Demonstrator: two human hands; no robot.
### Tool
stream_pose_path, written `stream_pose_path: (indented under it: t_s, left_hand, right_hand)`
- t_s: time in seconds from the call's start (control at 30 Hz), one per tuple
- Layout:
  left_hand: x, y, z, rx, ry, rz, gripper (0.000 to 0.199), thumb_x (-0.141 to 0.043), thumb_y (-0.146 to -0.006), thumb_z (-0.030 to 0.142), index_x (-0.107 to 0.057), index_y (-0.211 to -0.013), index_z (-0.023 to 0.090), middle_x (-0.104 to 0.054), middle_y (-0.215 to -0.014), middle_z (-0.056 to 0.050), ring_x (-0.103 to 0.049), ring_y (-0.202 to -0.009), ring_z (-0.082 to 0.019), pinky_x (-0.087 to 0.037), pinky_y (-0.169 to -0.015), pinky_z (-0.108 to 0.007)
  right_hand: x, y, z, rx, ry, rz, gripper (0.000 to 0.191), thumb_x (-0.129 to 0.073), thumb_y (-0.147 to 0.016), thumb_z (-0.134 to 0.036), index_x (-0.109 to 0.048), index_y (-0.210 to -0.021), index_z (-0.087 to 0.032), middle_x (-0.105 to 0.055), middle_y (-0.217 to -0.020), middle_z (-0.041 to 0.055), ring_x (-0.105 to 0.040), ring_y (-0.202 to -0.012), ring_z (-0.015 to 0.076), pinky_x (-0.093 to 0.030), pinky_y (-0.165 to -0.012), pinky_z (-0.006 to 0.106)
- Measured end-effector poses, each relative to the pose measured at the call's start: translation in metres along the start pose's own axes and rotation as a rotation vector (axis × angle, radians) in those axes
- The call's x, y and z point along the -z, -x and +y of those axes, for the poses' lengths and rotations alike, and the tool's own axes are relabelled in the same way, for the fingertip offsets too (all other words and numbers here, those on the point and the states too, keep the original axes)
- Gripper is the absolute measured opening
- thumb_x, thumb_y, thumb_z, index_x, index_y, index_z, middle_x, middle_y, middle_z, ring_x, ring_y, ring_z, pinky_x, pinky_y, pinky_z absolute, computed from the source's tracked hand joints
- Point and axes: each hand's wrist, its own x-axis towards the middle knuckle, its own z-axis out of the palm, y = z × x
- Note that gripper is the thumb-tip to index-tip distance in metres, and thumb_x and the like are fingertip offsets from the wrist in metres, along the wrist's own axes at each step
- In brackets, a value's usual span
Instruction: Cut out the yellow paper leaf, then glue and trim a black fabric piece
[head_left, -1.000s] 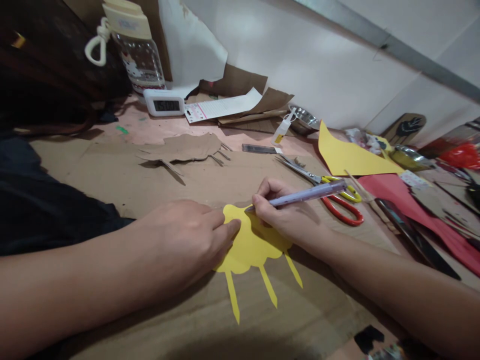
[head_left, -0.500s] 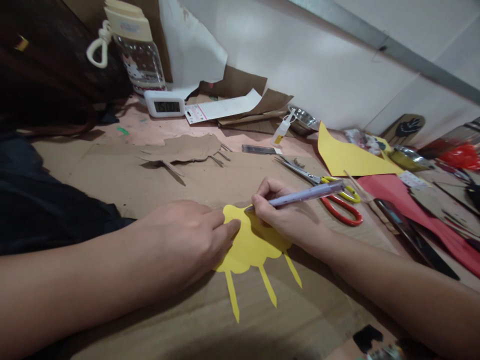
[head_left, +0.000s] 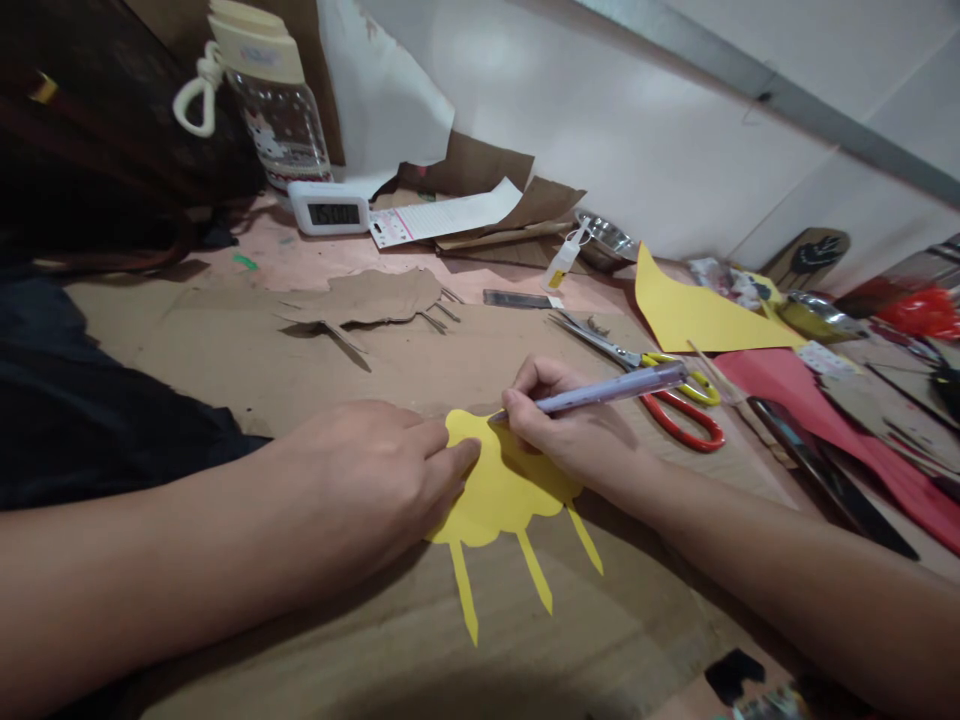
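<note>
A yellow paper cutout (head_left: 487, 500) with a scalloped edge lies on the brown board, several narrow pointed strips reaching toward me. My left hand (head_left: 375, 475) holds the cutout down at its left side, thumb on top, fingers bent and partly hidden. Closed in a writing grip, my right hand (head_left: 547, 410) rests over the cutout's right part. It holds a pale purple pen (head_left: 607, 388), whose tip touches the paper near its far edge. Scissors (head_left: 637, 365) with red and yellow handles lie just beyond my right hand.
Brown paper cutout (head_left: 382, 297) lies beyond my hands. Behind stand a bottle (head_left: 281, 115), digital clock (head_left: 330, 209), glue bottle (head_left: 566, 258) and metal bowl (head_left: 611, 245). To the right are yellow paper (head_left: 705, 312), red sheet (head_left: 817, 405) and a dark flat object (head_left: 832, 475). Dark fabric (head_left: 97, 390) lies left.
</note>
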Motion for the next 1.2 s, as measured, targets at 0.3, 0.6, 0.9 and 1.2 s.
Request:
stream_pose_path:
  t_s: [0.3, 0.6, 0.9, 1.2]
  left_hand:
    - [-0.0003, -0.0006, -0.0004, -0.007, 0.017, 0.005, 0.018, -0.051, -0.097, 0.013, -0.07, -0.098, 0.015, -0.066, -0.068, -0.004, -0.061, -0.055, -0.022, -0.043, -0.053, -0.036]
    - [0.0001, -0.0005, -0.0008, -0.002, 0.001, -0.003, 0.019, -0.049, -0.098, 0.015, -0.069, -0.099, 0.017, -0.067, -0.07, -0.004, -0.061, -0.056, -0.022, -0.044, -0.054, -0.034]
    - [-0.0007, 0.0018, -0.0003, -0.001, -0.011, 0.003, 0.018, -0.051, -0.097, 0.015, -0.069, -0.097, 0.016, -0.069, -0.071, -0.005, -0.064, -0.056, -0.024, -0.046, -0.052, -0.036]
    - [-0.0006, -0.0006, -0.0011, -0.007, 0.004, 0.02, 0.019, -0.051, -0.095, 0.013, -0.07, -0.096, 0.016, -0.066, -0.069, -0.003, -0.063, -0.054, -0.024, -0.046, -0.051, -0.037]
  right_hand:
    - [-0.0004, 0.0003, 0.0006, 0.01, 0.058, 0.019, 0.023, -0.063, -0.086, -0.037, -0.05, -0.072, -0.025, -0.054, -0.058, -0.0057, -0.048, -0.051, 0.0123, -0.036, -0.049, 0.027]
    - [0.0007, -0.0002, -0.0012, -0.005, 0.037, 0.009, 0.022, -0.063, -0.086, -0.035, -0.05, -0.072, -0.025, -0.053, -0.056, -0.0069, -0.046, -0.049, 0.0113, -0.035, -0.049, 0.027]
    - [0.0006, 0.0011, 0.0, -0.001, 0.011, 0.013, 0.021, -0.063, -0.085, -0.036, -0.05, -0.072, -0.025, -0.053, -0.056, -0.0072, -0.046, -0.049, 0.0114, -0.035, -0.047, 0.026]
    - [-0.0004, -0.0007, 0.0009, 0.018, 0.02, 0.017, 0.02, -0.062, -0.086, -0.035, -0.049, -0.073, -0.026, -0.052, -0.056, -0.0072, -0.046, -0.048, 0.0117, -0.035, -0.049, 0.027]
